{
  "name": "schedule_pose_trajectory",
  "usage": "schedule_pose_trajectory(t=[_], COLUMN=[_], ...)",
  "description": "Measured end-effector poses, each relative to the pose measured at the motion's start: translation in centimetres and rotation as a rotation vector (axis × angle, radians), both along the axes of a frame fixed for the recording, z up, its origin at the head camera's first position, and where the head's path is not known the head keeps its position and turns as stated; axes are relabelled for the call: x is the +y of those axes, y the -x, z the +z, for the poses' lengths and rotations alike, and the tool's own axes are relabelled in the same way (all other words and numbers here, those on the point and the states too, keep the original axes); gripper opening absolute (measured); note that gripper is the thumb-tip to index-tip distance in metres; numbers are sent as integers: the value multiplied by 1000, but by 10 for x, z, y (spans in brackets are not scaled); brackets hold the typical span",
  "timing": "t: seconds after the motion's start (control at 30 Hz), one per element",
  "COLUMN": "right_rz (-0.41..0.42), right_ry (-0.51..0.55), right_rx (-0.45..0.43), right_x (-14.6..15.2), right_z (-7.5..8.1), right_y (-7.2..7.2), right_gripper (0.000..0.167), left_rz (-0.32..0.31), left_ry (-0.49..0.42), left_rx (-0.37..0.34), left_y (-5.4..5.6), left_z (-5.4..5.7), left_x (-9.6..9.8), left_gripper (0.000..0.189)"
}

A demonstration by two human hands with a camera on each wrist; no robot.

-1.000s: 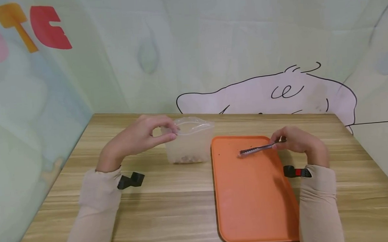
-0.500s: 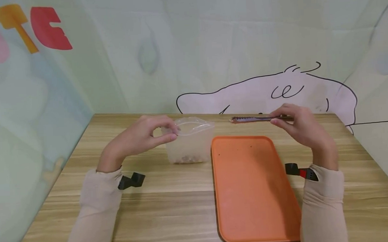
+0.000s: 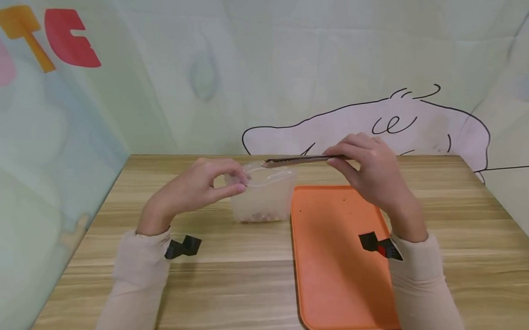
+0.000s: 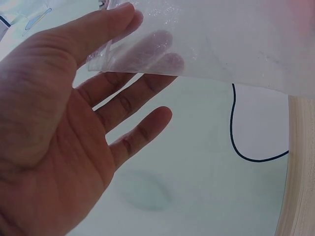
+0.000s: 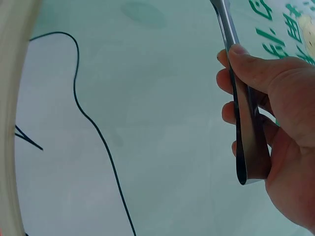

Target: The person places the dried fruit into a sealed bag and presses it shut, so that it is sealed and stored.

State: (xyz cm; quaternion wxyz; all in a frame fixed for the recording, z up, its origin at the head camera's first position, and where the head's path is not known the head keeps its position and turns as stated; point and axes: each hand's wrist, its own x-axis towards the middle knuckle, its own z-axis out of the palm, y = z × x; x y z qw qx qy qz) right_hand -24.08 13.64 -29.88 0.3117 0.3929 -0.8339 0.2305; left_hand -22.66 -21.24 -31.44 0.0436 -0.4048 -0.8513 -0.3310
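Observation:
A clear zip bag (image 3: 263, 200) stands upright on the table, its mouth partly parted and several small dark bits at its bottom. At the bag's upper left corner, my left hand (image 3: 199, 186) pinches the film between thumb and fingers. The left wrist view shows fingers through the clear plastic (image 4: 221, 44). My right hand (image 3: 371, 172) grips metal tongs (image 3: 299, 159), held level with their tips over the bag's opening. A tiny pale piece seems to sit at the tips, too small to identify. In the right wrist view the thumb presses the tongs' arms (image 5: 248, 128) together.
An orange tray (image 3: 336, 285) lies right of the bag, under the right forearm, with a few dark specks near its far end. The wooden table (image 3: 225, 289) meets a printed cloth backdrop (image 3: 191, 109) at the back and left.
My right hand has lifted the tongs from the tray and carried them left to the bag's mouth. The left hand has stayed on the bag.

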Motion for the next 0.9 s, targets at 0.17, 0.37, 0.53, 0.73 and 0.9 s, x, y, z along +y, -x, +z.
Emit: schedule_pose_trajectory(t=[0.17,0.37,0.53,0.73,0.9], right_rz=[4,-8,-103,-219,-160], right_ry=[-12,4,-11,-103,-275], right_rx=[-22,-62,-134,-282,-312], right_x=[-17,-8,24,63,82], right_z=[-7,-4,1,-8,-45], right_y=[-3,-4,-3,-1,1], right_gripper=[11,18,25,24,23], left_rz=[3,17,14,8,32], left_ry=[8,22,26,7,2], left_rx=[-1,-8,-25,-21,-18], left_y=[0,1,1,1,0], left_z=[2,3,5,4,3], left_x=[0,1,2,3,-3], left_gripper=[6,8,9,9,11])
